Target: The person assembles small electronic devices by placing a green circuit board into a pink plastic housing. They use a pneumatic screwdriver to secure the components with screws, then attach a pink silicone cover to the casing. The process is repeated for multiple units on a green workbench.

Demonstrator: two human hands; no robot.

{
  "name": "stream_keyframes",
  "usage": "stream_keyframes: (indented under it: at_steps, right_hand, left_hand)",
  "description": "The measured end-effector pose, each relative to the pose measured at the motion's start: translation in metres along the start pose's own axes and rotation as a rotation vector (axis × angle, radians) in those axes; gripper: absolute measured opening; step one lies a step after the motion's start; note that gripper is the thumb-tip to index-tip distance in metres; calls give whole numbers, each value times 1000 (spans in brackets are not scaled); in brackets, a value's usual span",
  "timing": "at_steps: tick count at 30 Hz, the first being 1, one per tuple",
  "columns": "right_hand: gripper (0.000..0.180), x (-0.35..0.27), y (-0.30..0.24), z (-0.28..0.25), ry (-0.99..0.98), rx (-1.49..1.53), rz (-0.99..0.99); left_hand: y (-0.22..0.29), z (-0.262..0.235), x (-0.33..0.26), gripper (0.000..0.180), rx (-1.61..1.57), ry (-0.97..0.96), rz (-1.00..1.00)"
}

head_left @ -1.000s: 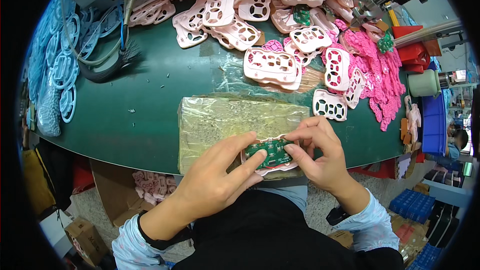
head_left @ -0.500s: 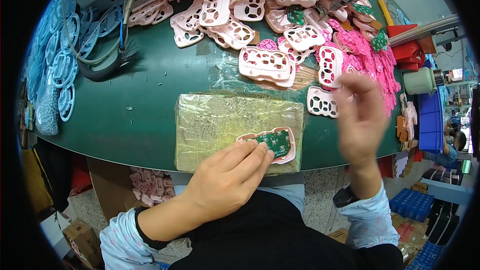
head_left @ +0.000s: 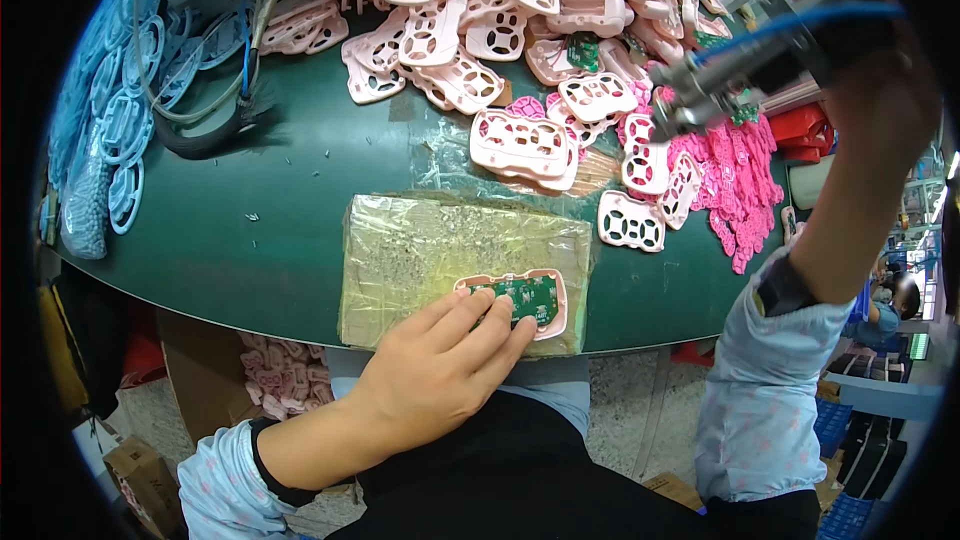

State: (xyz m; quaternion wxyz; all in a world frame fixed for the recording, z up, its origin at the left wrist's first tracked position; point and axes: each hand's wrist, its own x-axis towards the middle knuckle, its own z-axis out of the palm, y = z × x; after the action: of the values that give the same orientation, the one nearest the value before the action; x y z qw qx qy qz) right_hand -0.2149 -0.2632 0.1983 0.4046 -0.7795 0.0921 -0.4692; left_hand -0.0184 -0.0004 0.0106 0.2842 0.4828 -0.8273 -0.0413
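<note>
A pink controller-shaped shell with a green circuit board inside lies on a tape-covered block at the table's near edge. My left hand holds it there, its fingertips pressed on the board's left part and its thumb hidden. At the upper right, my right hand is raised and closed around a metal powered screwdriver with a blue hose. Blur and the tool itself hide part of the grip. The screwdriver's tip hangs over the pink parts, apart from the shell on the block.
Pink shells are heaped at the back, with bright pink pieces right of them. Blue frames pile up at the far left, near a black cable loop. Tiny screws lie scattered on the green table.
My right hand has moved up and to the right and taken hold of the screwdriver, which is now pulled nearer. My left hand stays on the board and shell. The view has shifted slightly.
</note>
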Motion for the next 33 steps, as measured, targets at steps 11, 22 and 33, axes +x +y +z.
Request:
stream_keyframes:
  at_steps: [11,22,33]
  right_hand:
    - [39,-29,-33,-30,-41,-143,131]
    - [28,-89,-62,23,250,-901,-83]
    - [31,-234,-18,136,-283,-683,289]
  left_hand:
    - [6,-1,2,33,-4,-15,-48]
    - [2,-2,0,30,-135,65,-115]
    - [2,1,-8,26,-100,33,-109]
